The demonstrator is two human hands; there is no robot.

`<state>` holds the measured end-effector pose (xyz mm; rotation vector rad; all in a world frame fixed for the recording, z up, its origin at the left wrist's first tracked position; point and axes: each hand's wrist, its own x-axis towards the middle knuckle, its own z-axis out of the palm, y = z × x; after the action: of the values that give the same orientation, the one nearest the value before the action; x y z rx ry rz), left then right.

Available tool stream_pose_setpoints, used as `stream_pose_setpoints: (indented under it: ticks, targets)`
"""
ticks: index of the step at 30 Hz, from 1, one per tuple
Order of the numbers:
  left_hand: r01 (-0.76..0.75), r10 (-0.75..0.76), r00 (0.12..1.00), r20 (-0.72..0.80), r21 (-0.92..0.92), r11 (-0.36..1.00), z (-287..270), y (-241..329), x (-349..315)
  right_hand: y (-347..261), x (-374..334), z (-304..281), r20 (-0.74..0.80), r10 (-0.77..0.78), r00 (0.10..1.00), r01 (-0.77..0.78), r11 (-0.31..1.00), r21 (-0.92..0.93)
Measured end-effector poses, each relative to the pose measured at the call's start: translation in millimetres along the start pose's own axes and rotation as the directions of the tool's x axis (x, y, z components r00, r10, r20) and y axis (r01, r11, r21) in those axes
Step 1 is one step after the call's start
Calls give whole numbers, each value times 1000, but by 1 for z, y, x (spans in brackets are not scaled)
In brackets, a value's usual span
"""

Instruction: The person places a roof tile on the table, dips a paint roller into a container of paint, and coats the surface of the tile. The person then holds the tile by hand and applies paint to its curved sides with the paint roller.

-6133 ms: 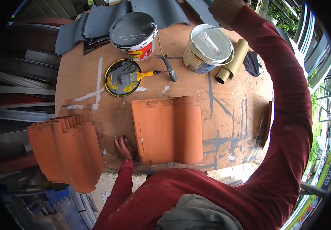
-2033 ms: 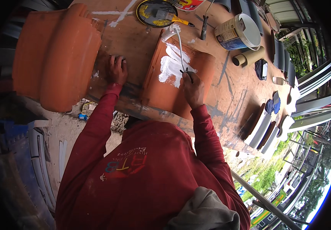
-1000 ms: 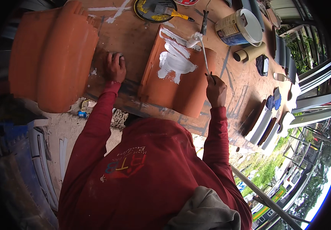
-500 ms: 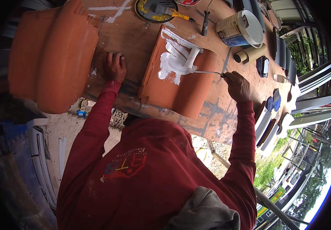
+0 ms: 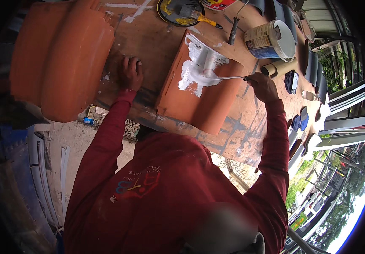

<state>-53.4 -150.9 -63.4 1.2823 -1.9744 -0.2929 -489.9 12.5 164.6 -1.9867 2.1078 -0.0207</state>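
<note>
A terracotta-orange roof tile (image 5: 197, 112) lies on the wooden table, a raised curve along its right side. Wet white paint (image 5: 191, 78) covers part of its upper half in an uneven patch. My right hand (image 5: 262, 86) is closed round the handle of a paint roller (image 5: 229, 78). The roller's wire reaches left over the tile, and its white head is blurred against the paint. Left of the tile, my left hand (image 5: 131, 74) rests on the tabletop, fingers a little bent and apart, holding nothing that I can see.
Another orange tile (image 5: 59, 63) stands at the left. Along the back are a round black lid (image 5: 169, 15) with a yellow-handled brush (image 5: 205, 19), a dark-handled tool (image 5: 233, 34) and a white bucket (image 5: 267, 40). A cardboard tube (image 5: 282, 67) and a phone (image 5: 294, 82) lie at the right.
The roller head has moved over the paint on the tile, and the bare orange streaks there are now largely covered white. My left hand stays in place on the table.
</note>
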Motion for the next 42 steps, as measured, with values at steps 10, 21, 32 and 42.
stream_pose_setpoints:
  ticks: [10,21,32,42]
  targets:
    - [-11,12,1000,-11,20,1000,0,-1,1,-7,1,-14,56,116,992,-117,993,22]
    - [24,-24,1000,-9,-1,1000,-1,2,-2,-32,51,16,88,35,996,-57,964,261]
    - [16,-16,1000,8,21,1000,-2,1,0,28,-10,-67,243,275,930,-259,961,-95]
    - [15,-15,1000,-2,-10,1000,-2,3,0,2,-7,-27,248,264,932,-277,961,15]
